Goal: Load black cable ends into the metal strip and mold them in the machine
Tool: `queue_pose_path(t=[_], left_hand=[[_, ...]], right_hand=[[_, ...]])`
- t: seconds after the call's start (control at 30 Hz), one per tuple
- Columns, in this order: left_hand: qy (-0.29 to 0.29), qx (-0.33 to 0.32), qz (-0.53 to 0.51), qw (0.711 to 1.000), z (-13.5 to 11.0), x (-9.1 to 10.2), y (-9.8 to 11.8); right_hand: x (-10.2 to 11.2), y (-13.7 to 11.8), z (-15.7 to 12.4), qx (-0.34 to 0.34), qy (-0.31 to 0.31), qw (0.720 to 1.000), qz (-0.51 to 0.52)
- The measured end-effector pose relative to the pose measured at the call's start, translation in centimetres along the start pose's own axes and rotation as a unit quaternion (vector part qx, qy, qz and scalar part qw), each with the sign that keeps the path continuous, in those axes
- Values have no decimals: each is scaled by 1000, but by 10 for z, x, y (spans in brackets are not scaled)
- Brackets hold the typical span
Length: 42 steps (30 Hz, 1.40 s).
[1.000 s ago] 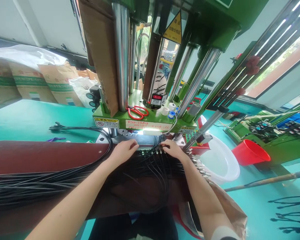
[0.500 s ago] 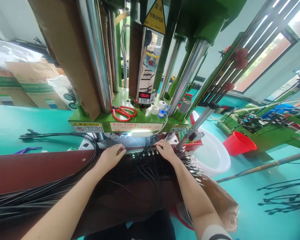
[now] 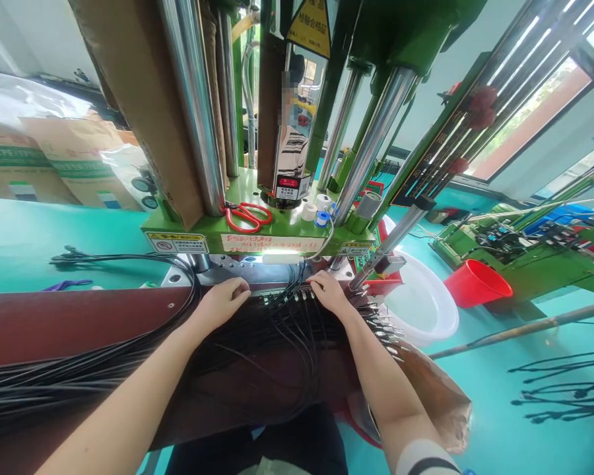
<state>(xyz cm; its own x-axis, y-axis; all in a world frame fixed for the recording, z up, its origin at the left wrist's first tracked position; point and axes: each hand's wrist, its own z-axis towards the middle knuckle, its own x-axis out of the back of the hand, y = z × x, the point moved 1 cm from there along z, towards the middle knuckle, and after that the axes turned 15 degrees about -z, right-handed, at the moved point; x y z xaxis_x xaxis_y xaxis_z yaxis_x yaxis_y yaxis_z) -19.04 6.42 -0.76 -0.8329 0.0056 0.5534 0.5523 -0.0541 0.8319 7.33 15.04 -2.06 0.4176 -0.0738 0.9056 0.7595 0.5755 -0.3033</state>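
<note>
My left hand (image 3: 222, 302) is closed, its fingers curled at the left end of a narrow metal strip (image 3: 264, 291) along the front of the press bed. At the strip's right end my right hand (image 3: 328, 291) has its fingers pressed together. Whatever either hand grips is hidden by the fingers. Between the hands, a bunch of thin black cables (image 3: 293, 280) runs over the strip into the press. A row of small metal connectors (image 3: 304, 296) lies just in front of the strip, with more black cables below.
The green press (image 3: 257, 245) stands close ahead, with red-handled scissors (image 3: 250, 218) and white tape rolls (image 3: 308, 212) on its plate. Black cables (image 3: 79, 376) cover the brown table (image 3: 79, 316) at left. A white tub (image 3: 433, 316) and red bucket (image 3: 478, 288) stand at right.
The view has shifted slightly. Both hands stay at the strip's ends with nearly the same grip, and the cables between them keep their places.
</note>
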Motion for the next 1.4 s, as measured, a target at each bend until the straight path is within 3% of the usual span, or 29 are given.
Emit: queue_pose_path(t=[1.4], left_hand=[[1,-18,9,1000,1,-1,-6]], right_hand=[[0,0,-1,2,7,1000,-5]])
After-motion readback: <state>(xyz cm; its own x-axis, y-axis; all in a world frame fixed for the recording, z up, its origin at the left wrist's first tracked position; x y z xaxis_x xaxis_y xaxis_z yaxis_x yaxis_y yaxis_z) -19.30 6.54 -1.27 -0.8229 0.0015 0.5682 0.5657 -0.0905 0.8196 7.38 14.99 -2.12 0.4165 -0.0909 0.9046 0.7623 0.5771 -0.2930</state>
